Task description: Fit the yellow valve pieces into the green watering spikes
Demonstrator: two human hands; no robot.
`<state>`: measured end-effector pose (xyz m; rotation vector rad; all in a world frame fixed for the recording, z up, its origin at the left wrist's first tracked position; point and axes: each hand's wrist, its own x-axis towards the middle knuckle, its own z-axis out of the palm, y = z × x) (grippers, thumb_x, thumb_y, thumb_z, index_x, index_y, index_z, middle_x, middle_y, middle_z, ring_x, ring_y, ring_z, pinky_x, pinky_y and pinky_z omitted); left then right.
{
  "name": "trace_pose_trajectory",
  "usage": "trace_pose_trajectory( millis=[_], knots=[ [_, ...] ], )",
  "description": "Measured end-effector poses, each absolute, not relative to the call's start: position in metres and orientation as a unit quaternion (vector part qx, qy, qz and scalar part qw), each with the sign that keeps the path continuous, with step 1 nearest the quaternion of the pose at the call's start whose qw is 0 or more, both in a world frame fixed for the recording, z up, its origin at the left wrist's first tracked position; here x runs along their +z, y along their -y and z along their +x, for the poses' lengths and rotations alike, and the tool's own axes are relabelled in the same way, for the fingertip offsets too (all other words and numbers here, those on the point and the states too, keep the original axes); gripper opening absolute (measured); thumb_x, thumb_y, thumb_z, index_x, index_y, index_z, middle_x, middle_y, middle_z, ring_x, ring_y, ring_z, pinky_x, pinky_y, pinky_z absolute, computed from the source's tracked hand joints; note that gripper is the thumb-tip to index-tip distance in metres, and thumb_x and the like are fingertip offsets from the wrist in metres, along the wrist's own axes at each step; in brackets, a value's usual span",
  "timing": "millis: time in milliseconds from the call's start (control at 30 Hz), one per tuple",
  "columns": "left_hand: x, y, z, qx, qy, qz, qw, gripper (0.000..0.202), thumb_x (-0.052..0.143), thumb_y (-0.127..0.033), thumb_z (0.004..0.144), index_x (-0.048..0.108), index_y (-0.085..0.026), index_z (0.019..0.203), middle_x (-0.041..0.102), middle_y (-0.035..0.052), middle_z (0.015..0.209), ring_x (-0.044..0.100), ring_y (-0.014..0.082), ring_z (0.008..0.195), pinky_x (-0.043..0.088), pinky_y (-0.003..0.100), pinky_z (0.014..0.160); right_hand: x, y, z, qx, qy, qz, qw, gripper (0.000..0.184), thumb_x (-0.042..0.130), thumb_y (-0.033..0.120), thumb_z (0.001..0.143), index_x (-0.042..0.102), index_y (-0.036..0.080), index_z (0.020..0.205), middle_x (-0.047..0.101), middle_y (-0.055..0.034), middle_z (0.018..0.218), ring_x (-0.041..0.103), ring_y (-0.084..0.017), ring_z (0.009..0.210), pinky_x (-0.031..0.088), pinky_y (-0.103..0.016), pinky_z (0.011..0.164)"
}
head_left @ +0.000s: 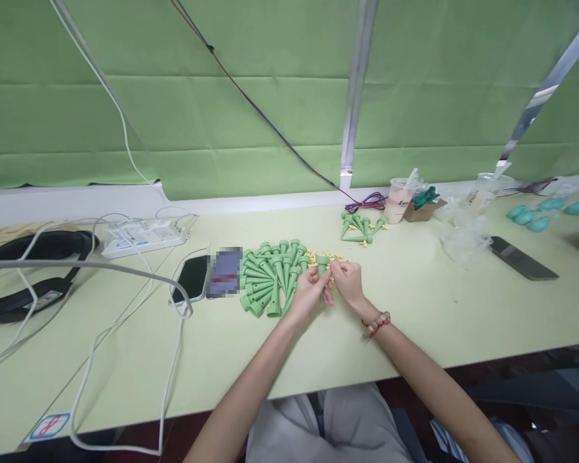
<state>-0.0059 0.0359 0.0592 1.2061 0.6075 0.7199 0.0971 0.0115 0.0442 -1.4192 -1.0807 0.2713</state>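
Note:
My left hand (312,290) is closed around a green plastic watering spike (322,262), its wide cap end pointing up. Close against that spike, my right hand (347,281) has its fingers pinched; whatever lies between them is too small and hidden to name. Just behind both hands spreads a pile of small yellow plastic pieces (313,256). Left of my hands, many similar green spikes (265,273) lie fanned out on the table. A smaller group of green spikes (361,226) with yellow pieces on them lies farther back to the right.
Two phones, a dark-screened one (192,280) and a blurred one (225,272), lie left of the spikes. White cables cross from a power strip (147,237) near black headgear (38,276). Rightward are a drink cup (399,199), plastic bags (463,241), another phone (523,258) and teal pieces (538,224).

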Motion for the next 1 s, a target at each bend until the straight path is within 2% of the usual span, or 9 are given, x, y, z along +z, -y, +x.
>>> trace_pose_trajectory(
  millis=[167,333,567,833,1000],
  knots=[
    [0.064,-0.034,-0.008,0.317,-0.285,0.561,0.709,0.044,0.054,-0.057,0.073,0.044,-0.016,0.060,0.046,-0.0057,0.041,0.050,0.0087,0.030,0.032,0.018,0.031,0.043,-0.013,0.097,0.060,0.476,-0.627,0.613,0.046,0.039,0.031,0.078,0.023,0.021,0.036,0.024,0.0055,0.030,0.025,-0.006,0.031,0.021,-0.022,0.035],
    [0.062,-0.037,-0.009,0.329,-0.298,0.583,0.680,0.045,0.056,-0.057,0.071,0.039,-0.018,0.056,0.035,-0.0093,0.033,0.048,0.0101,0.028,0.030,0.018,0.030,0.042,-0.014,0.095,-0.019,0.514,-0.615,0.598,0.044,0.035,0.028,0.078,0.021,0.021,0.038,0.021,0.0056,0.032,0.022,-0.006,0.031,0.019,-0.022,0.036],
    [0.060,-0.036,-0.009,0.326,-0.326,0.639,0.616,0.048,0.054,-0.058,0.072,0.035,-0.020,0.050,0.036,-0.0060,0.026,0.040,0.0092,0.023,0.022,0.020,0.030,0.038,-0.014,0.098,-0.091,0.540,-0.614,0.569,0.044,0.034,0.025,0.078,0.024,0.020,0.035,0.025,0.0048,0.030,0.023,-0.006,0.030,0.020,-0.023,0.037],
    [0.064,-0.038,-0.013,0.285,-0.353,0.646,0.614,0.055,0.057,-0.059,0.069,0.028,-0.020,0.042,0.027,-0.0075,0.028,0.029,0.0045,0.023,0.017,0.021,0.030,0.035,-0.010,0.097,-0.073,0.543,-0.617,0.565,0.048,0.033,0.027,0.080,0.036,0.020,0.033,0.040,0.0008,0.030,0.033,-0.008,0.031,0.025,-0.023,0.039],
    [0.065,-0.036,-0.013,0.267,-0.353,0.621,0.647,0.054,0.052,-0.063,0.069,0.031,-0.020,0.044,0.024,-0.0087,0.030,0.025,0.0041,0.024,0.016,0.021,0.031,0.033,-0.012,0.101,-0.100,0.544,-0.627,0.549,0.047,0.034,0.028,0.077,0.026,0.020,0.032,0.033,0.0022,0.028,0.027,-0.007,0.031,0.021,-0.024,0.039]
  ],
)
